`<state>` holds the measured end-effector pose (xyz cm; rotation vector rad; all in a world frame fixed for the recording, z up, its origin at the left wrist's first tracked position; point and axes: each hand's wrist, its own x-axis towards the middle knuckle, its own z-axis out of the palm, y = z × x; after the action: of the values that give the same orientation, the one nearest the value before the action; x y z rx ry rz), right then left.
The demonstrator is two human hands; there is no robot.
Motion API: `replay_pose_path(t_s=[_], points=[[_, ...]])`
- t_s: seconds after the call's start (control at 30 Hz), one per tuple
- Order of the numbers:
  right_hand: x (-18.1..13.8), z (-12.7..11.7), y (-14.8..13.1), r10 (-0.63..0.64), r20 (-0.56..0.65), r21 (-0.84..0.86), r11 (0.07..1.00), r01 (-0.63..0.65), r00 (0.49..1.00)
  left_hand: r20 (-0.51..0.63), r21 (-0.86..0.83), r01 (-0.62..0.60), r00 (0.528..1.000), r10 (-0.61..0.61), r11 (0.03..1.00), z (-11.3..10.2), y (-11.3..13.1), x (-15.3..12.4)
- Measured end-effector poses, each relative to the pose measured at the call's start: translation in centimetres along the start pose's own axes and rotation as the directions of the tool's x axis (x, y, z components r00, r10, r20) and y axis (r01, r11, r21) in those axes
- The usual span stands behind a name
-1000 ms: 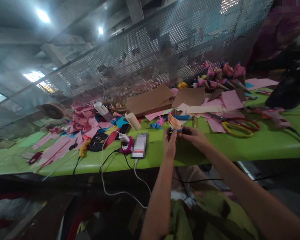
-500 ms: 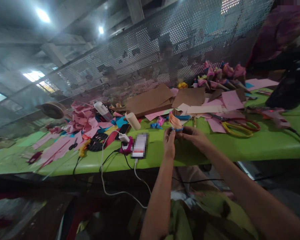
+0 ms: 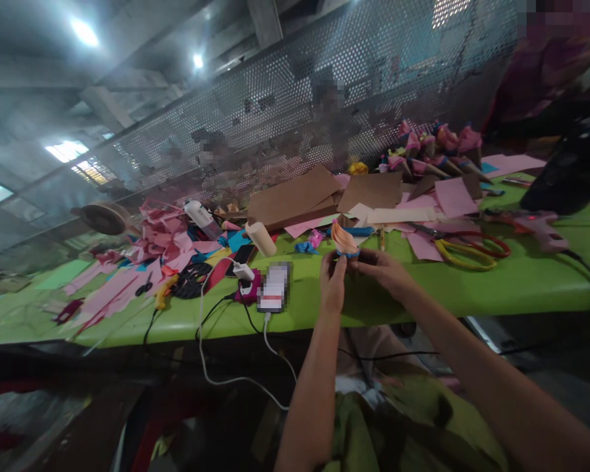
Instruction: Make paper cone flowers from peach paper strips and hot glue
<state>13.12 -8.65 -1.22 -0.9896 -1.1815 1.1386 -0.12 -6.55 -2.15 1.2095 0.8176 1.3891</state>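
Between my two hands stands a paper ice-cream cone (image 3: pixel 345 238), with a peach swirled top, a pink tip and a blue band below. My left hand (image 3: pixel 332 282) closes on its near left side, thumb against the blue band. From the right, my right hand (image 3: pixel 381 267) pinches the lower part. Most of the cone's lower end is hidden by my fingers. Both hands hover over the front of the green table (image 3: pixel 423 288). Just left of the cone lie small blue and pink paper pieces (image 3: pixel 309 242).
Scissors (image 3: pixel 472 252) with yellow and red handles and a glue gun (image 3: pixel 541 229) lie right. Left are a charging phone (image 3: pixel 274 286), a power socket (image 3: pixel 248 287), a yellow glue gun (image 3: pixel 165 291) and pink paper scraps (image 3: pixel 162 229). Finished paper cones (image 3: pixel 437 147) stand behind; a person (image 3: pixel 550 72) is far right.
The cone stays in both hands, with only a slight shift of my fingers around it. The person at far right has moved a little to the left.
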Motion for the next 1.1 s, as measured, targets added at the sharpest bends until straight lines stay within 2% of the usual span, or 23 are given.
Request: replay_pose_path(t_s=[0.47, 0.67, 1.1], points=[[-0.06, 0.04, -0.09, -0.011, 0.024, 0.007, 1.000, 0.011, 1.000, 0.009, -0.028, 0.031, 0.999, -0.031, 0.999, -0.10, 0.00, -0.05], [-0.02, -0.12, -0.03, -0.007, 0.039, -0.020, 1.000, 0.008, 0.999, -0.008, -0.018, -0.001, 1.000, 0.000, 1.000, 0.00, -0.23, 0.08], [-0.14, 0.01, -0.44, -0.007, 0.030, -0.030, 1.000, 0.008, 1.000, -0.011, -0.022, 0.063, 0.998, -0.063, 0.998, 0.16, -0.06, -0.04]])
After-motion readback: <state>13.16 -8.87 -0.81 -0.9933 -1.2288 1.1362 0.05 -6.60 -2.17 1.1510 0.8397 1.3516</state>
